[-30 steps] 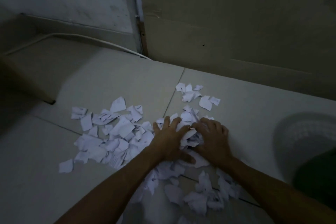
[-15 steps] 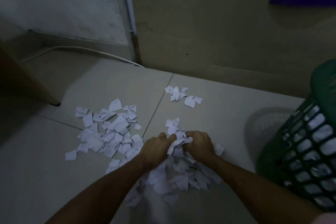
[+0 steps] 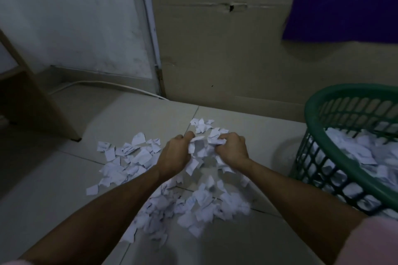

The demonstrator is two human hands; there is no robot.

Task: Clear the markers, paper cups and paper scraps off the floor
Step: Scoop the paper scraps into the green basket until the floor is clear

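- Left hand [image 3: 175, 153] & right hand [image 3: 232, 149]: I've got both curled round 1 bunch of paper scraps [image 3: 202, 146], pressed together so fewer bits slip out.
- More scraps [image 3: 193, 204] on floor [image 3: 247, 127] under my wrists, plus left of left hand.
- Green basket [image 3: 336, 92] right of right hand, part full – prob where this bunch goes.

The room is dim and bluish, with no visible lamp. The scraps [image 3: 200, 202] falling below the hands are motion-blurred. A soft shadow lies beside the basket [image 3: 318, 101]. Straight lines bow near the edges.
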